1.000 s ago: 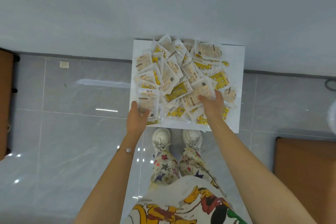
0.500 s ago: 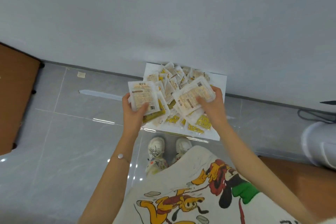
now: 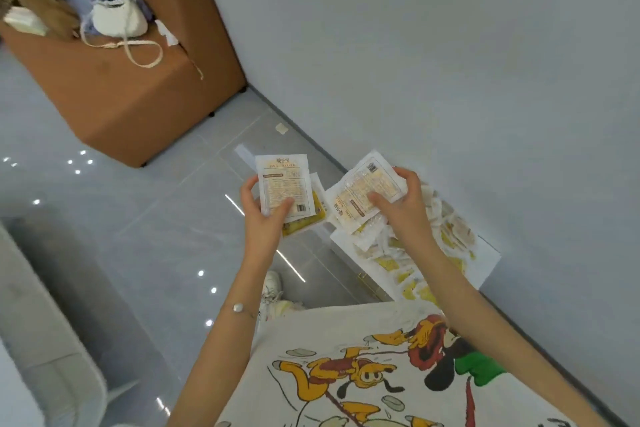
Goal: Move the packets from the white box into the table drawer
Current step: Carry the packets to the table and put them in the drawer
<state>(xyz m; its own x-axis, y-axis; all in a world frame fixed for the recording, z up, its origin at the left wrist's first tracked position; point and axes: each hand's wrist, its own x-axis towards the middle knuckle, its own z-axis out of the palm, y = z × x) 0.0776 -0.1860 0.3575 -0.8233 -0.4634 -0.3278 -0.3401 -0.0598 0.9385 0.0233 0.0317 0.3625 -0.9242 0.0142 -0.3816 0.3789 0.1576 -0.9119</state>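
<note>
My left hand (image 3: pixel 264 222) grips a small stack of white and yellow packets (image 3: pixel 284 184), held up in front of me over the floor. Just to the right, my right hand (image 3: pixel 403 208) is closed around another bunch of packets (image 3: pixel 363 194). Below and behind the right hand lies the white box (image 3: pixel 485 263) against the wall, with several more packets (image 3: pixel 450 236) loose inside it. No drawer or table is in view.
A brown upholstered seat (image 3: pixel 138 87) stands at the upper left by the wall, with a white bag (image 3: pixel 117 19) and clothes on it. A pale grey piece of furniture (image 3: pixel 45 340) sits at the lower left. Glossy grey floor tiles (image 3: pixel 166 236) lie between them.
Both hands have lifted their packets clear of the white box. My view has swung left, so the box now sits lower right and the brown seat has come into view.
</note>
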